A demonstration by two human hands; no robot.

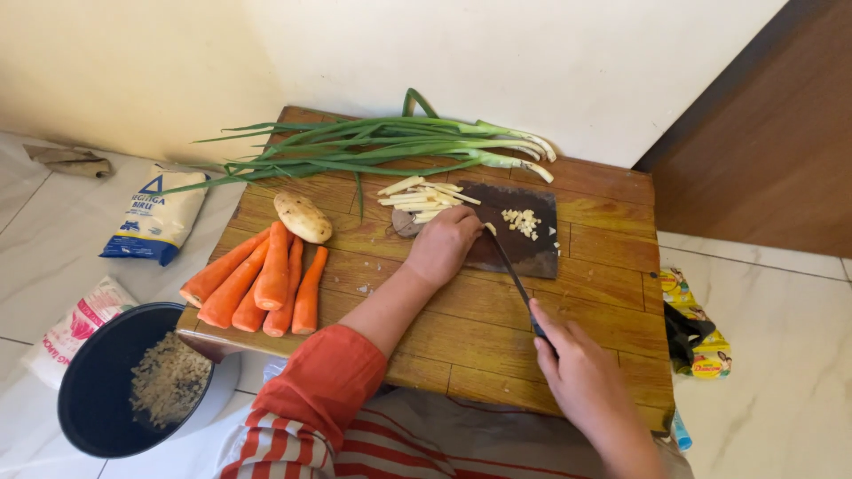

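My right hand [581, 372] was closed around the handle of the knife [513, 275], the dark blade angled up across the dark cutting board [532, 253]. My left hand [441, 244] was curled knuckles-up at the board's near left edge, pinning something pale. I couldn't quite tell what, the fingers hid it, but it looked like the same stuff as the pale strips [422, 197] stacked just behind. A little heap of diced bits [522, 222] sat on the board to the right of the blade. To cut well there, I judged the fingertips needed tucking under and the blade riding the knuckles. The carrots [262, 284] and a potato [303, 216] lay to the left on the wooden table [497, 341], with the spring onions [382, 146] along the back.
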